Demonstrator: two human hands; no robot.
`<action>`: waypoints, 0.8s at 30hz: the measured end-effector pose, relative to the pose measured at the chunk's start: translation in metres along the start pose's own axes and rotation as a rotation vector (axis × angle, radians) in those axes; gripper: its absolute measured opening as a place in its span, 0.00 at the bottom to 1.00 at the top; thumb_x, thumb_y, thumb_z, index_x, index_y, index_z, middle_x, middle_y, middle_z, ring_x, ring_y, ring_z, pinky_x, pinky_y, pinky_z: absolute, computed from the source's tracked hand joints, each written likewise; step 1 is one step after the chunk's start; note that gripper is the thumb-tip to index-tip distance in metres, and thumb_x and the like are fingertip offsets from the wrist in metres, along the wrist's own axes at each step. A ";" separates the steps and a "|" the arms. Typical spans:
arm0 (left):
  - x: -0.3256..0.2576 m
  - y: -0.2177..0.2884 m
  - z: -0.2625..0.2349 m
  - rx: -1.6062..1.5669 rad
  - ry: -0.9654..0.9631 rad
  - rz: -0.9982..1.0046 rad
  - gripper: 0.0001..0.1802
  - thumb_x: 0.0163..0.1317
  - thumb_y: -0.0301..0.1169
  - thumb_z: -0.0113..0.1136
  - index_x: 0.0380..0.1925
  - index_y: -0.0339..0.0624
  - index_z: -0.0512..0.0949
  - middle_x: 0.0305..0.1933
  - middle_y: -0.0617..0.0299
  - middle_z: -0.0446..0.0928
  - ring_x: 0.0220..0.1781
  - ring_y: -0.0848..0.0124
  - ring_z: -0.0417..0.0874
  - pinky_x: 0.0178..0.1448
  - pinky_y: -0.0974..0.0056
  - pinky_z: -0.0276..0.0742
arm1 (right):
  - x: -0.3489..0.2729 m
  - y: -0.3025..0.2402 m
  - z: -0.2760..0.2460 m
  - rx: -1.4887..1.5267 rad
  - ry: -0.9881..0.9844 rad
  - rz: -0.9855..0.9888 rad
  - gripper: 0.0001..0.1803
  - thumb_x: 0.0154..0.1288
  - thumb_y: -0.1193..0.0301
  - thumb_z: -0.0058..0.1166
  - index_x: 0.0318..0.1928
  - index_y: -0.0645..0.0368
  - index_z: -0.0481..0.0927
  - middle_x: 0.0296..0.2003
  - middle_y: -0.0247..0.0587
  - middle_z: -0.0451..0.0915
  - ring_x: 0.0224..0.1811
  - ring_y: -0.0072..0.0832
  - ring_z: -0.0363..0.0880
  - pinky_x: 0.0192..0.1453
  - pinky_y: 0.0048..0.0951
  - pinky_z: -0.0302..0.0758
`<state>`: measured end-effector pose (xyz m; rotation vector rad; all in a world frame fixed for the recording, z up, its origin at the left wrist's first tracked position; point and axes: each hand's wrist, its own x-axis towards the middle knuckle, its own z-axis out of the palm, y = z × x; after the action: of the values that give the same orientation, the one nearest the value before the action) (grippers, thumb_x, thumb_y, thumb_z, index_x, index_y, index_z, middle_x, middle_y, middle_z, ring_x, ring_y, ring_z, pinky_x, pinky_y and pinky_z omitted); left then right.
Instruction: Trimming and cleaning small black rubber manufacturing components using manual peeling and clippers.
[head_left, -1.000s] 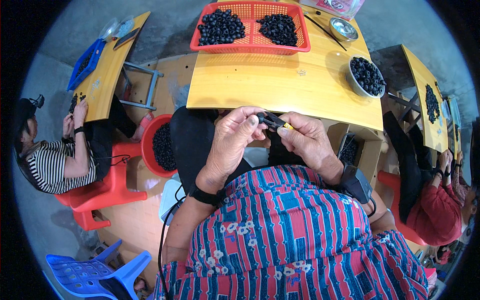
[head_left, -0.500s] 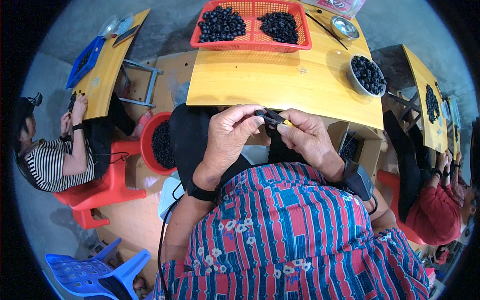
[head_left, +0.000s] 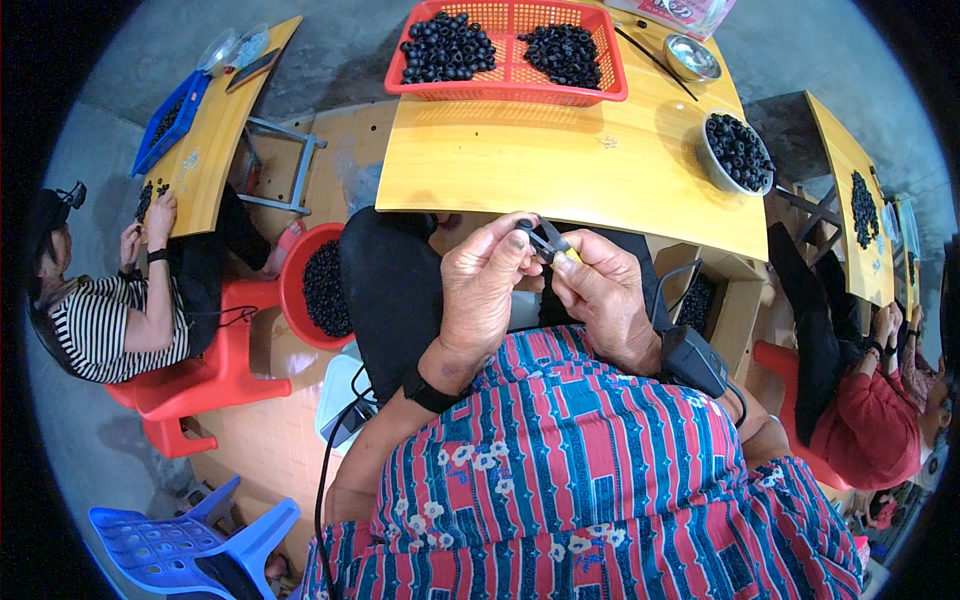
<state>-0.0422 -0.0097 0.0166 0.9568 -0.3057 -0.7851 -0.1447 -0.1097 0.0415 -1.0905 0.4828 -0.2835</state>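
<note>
Left hand point(head_left: 487, 290) pinches a small black ring point(head_left: 524, 227); right hand point(head_left: 603, 297) grips yellow-handled pliers point(head_left: 552, 241), beside the worktop point(head_left: 560, 165).

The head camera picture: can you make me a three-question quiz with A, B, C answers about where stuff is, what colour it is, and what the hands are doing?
1. Where is the metal bowl of black rings?
A. On the yellow table's right side
B. On the floor
C. On the blue chair

2. What colour is the mesh basket at the table's far edge?
A. Green
B. Red
C. White

3. What are the person's hands doing?
A. Resting flat on the table
B. Hanging at the sides
C. Pinching small things together above the lap

Answers: 1 A, the bowl sits on the yellow table near its right edge. 2 B, its rim and mesh are red. 3 C, the left hand pinches a small black ring and the right hand grips a small yellow-handled tool against it.
</note>
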 end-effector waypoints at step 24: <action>0.000 0.012 -0.022 0.486 -0.116 0.130 0.15 0.64 0.34 0.56 0.44 0.32 0.77 0.34 0.61 0.79 0.32 0.78 0.77 0.39 0.73 0.76 | 0.002 -0.008 -0.004 -0.337 -0.080 -0.044 0.05 0.65 0.77 0.47 0.38 0.62 0.76 0.21 0.23 0.65 0.22 0.10 0.60 0.25 0.16 0.60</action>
<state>-0.0246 0.0076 0.0139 1.3322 -0.6739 -0.6583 -0.1447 -0.1174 0.0468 -1.4370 0.4449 -0.1998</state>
